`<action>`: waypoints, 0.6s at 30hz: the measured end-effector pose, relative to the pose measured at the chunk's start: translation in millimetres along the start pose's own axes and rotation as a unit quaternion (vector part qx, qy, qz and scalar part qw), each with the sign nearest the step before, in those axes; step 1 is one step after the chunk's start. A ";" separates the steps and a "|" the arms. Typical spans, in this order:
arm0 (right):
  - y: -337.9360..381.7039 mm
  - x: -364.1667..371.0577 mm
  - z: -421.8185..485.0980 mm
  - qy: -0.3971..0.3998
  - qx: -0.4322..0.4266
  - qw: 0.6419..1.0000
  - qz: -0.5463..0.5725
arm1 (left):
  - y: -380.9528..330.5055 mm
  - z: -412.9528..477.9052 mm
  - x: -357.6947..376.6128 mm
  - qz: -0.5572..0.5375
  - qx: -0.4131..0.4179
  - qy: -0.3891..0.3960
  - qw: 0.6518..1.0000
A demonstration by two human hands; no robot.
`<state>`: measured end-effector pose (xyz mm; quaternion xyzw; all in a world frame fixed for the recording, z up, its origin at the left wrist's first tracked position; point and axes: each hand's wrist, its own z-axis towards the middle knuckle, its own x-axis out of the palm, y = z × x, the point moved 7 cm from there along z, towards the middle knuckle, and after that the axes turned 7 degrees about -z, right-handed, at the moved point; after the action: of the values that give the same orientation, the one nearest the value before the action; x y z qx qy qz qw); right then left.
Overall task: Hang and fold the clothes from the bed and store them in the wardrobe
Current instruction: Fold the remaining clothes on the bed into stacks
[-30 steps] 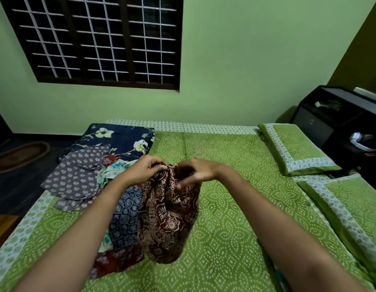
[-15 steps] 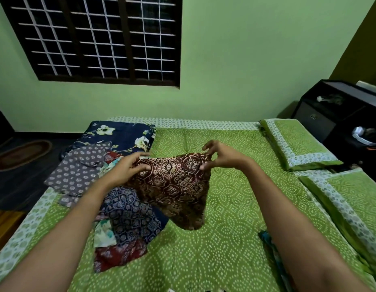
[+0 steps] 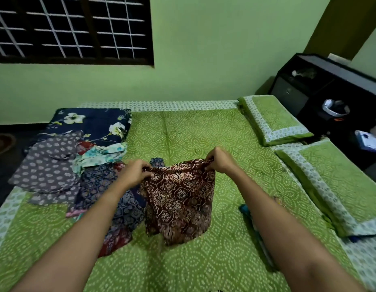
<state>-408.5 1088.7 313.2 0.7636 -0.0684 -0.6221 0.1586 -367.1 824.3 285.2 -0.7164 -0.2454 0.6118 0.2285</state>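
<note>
I am pinching the top edge of the maroon printed garment [image 3: 180,199] with both hands. My left hand [image 3: 136,172] is curling fingers and thumb round its left corner, and my right hand [image 3: 219,160] is bunching its right corner in the same way. The cloth is stretching between the two grips and hanging down in loose folds over the green bed [image 3: 204,133]. I cannot tell whether its lower hem is touching the sheet.

Far to the left of the maroon printed garment, a grey dotted garment [image 3: 48,167] is lying spread near the bed's edge. Beyond that and further back, a navy floral fabric [image 3: 92,123] is lying flat. Nearer the maroon printed garment, a pale turquoise piece [image 3: 103,154] is lying crumpled. Just to the garment's left, under my left forearm, a blue block-print garment [image 3: 105,186] is sprawling. A red printed piece [image 3: 115,239] is peeking out below it.

To the right of the maroon printed garment, a teal cloth [image 3: 246,209] is showing beside my right forearm. Further right, two green pillows are lying, the far pillow [image 3: 273,121] and the near pillow [image 3: 340,182]. Beyond them, a black cabinet [image 3: 330,87] is standing.
</note>
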 end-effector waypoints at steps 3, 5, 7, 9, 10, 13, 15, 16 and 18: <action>-31.4 12.0 3.9 -0.019 0.117 0.959 0.258 | -12.7 12.7 12.1 -0.071 -0.035 -0.047 0.996; -48.2 21.4 8.8 -0.057 0.147 0.923 0.352 | -20.0 21.6 18.1 -0.130 -0.051 -0.071 0.988; -61.9 22.0 11.2 -0.132 0.127 0.916 0.357 | -26.1 27.1 18.2 -0.177 -0.049 -0.106 0.977; -67.4 25.4 5.5 -0.166 0.109 0.890 0.410 | -31.3 29.7 19.8 -0.201 -0.011 -0.151 0.968; -70.8 31.6 0.6 -0.171 0.097 0.885 0.421 | -31.4 27.4 24.5 -0.197 0.006 -0.174 0.965; -81.3 59.6 -22.2 -0.156 0.053 0.917 0.363 | -18.9 6.0 55.7 -0.175 0.006 -0.178 0.968; -100.3 101.5 -34.7 -0.117 0.049 0.943 0.307 | 5.5 -5.4 97.6 -0.164 -0.005 -0.136 0.977; -109.7 123.6 -43.5 -0.090 0.048 0.955 0.277 | 20.7 -12.3 119.4 -0.161 -0.016 -0.110 0.981; -131.0 178.3 -61.4 -0.026 0.063 0.972 0.226 | 52.0 -31.3 171.1 -0.153 -0.043 -0.060 0.985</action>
<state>-322.4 1167.6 115.5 0.7205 -0.2827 -0.5840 0.2449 -310.0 891.2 126.4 -0.6416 -0.3913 0.6002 0.2737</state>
